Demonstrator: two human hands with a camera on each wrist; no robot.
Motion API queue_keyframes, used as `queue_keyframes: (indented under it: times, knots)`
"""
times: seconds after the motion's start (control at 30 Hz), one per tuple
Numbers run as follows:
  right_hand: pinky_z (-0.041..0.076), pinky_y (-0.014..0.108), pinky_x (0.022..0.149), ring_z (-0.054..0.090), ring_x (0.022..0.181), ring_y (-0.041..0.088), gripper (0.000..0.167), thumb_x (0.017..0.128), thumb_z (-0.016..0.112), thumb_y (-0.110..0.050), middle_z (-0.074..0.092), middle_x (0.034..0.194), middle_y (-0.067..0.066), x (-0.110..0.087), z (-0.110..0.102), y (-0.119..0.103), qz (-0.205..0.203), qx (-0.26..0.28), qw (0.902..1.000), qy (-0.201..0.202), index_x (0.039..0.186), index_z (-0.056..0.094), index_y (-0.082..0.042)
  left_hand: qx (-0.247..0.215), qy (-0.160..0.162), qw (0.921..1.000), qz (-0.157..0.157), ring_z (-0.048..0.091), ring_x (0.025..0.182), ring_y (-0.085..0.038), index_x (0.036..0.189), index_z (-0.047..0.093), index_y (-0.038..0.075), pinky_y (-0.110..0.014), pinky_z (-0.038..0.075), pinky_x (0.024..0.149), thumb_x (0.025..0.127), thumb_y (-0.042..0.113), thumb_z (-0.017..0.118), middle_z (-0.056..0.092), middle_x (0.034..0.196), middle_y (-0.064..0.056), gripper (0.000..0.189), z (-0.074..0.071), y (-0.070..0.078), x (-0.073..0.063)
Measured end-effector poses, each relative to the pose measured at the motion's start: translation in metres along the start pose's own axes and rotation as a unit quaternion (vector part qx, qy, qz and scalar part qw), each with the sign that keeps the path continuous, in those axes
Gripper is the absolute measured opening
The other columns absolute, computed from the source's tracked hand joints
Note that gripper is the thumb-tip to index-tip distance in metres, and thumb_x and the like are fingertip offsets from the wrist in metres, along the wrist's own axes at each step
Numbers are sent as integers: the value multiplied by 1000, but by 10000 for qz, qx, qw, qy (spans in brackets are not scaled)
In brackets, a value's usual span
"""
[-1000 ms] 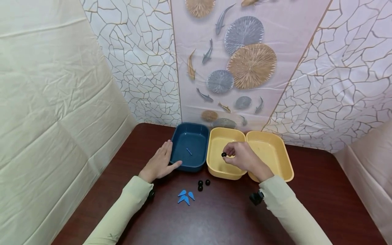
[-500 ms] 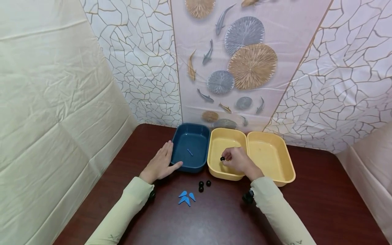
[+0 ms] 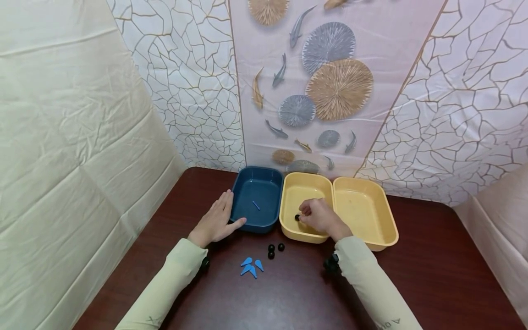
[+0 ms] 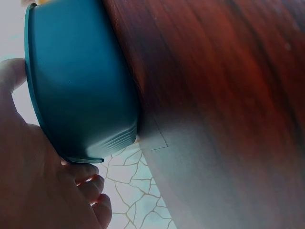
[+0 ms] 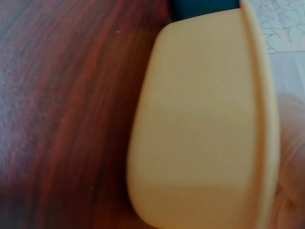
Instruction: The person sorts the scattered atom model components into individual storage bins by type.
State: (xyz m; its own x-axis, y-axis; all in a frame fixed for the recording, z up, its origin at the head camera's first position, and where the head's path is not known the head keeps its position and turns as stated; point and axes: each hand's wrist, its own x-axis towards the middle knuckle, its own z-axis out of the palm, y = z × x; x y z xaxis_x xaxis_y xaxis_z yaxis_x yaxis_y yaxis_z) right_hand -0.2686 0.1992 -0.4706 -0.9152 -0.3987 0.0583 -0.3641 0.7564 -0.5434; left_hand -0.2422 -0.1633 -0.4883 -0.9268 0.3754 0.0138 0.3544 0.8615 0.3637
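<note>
My left hand (image 3: 214, 220) rests with straight fingers along the left side of the dark blue tray (image 3: 236, 219), thumb on its near rim. A thin blue stick (image 3: 256, 205) lies in that tray. My right hand (image 3: 321, 215) reaches into the middle yellow tray (image 3: 305, 236), fingers loosely bent. A small black ball (image 3: 297, 217) shows just beyond its fingertips, low in the tray. In the right wrist view the yellow tray's outer wall (image 5: 205, 109) hides most of the hand.
Several blue drop-shaped pieces (image 3: 252, 268) lie on the dark wooden table (image 3: 297, 293). Beside them sit three black balls (image 3: 271, 248). A second yellow tray (image 3: 363, 211) adjoins the middle one on the right. A patterned cloth (image 3: 297, 68) hangs behind the trays.
My right hand has moved down and left into the middle tray. The black ball, earlier pinched between its fingers, now shows lower and apart from the index finger. The left hand stays put.
</note>
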Motion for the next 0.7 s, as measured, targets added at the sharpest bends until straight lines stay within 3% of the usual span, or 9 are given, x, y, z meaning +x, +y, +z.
queue_keyframes:
  times: [0.33,0.7]
  knots:
    - [64,47,88,78,95,30,27,89,83,-11,80,104,16,-17,-29,-21,-373,-250,9985,304,111,77,4,-81,-2,9999,67,10,166,-40,168,6,-3,-56,15,134,104,62,51,6,178,-21,102,-3,4,-1]
    - [64,45,87,77,96,26,26,91,83,-15,79,110,15,-42,-44,-49,-559,-331,9978,135,114,78,-3,0,-29,10000,12,9,166,-40,168,6,-3,-57,16,134,104,63,50,5,178,-20,102,-2,3,0]
